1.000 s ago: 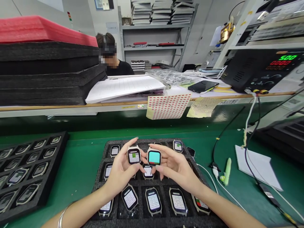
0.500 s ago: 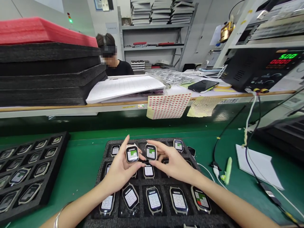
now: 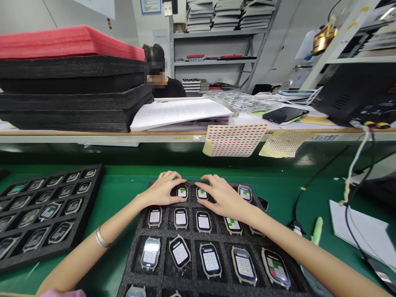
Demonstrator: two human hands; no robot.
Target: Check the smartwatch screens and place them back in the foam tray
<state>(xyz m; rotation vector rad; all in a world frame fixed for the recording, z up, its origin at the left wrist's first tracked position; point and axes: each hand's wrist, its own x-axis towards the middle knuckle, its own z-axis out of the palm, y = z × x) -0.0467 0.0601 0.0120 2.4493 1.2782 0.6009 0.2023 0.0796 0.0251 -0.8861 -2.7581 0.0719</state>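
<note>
A black foam tray (image 3: pixel 133 251) on the green bench holds rows of smartwatch bodies with lit screens. My left hand (image 3: pixel 161 190) rests at the tray's back row, its fingers curled round a watch (image 3: pixel 182 192) that sits in its slot. Beside it, my right hand (image 3: pixel 223 197) is curled round the neighbouring watch (image 3: pixel 202 193), which is also down in its slot. Both watch screens show a green patch. A silver bangle (image 3: pixel 101 238) is on my left wrist.
A second foam tray (image 3: pixel 88 194) of watches lies at the left. The raised shelf carries stacked black and red foam (image 3: pixel 68 90), papers (image 3: pixel 182 110), sticker sheets (image 3: pixel 234 139), a tablet (image 3: pixel 285 115) and a black instrument (image 3: pixel 355 95). Cables (image 3: pixel 355 165) hang at the right. A person (image 3: pixel 163 82) sits behind.
Both hands have gone forward and down from mid-air to the tray's back row, carrying the two watches into slots. The camera view has shifted left and tilted down slightly.
</note>
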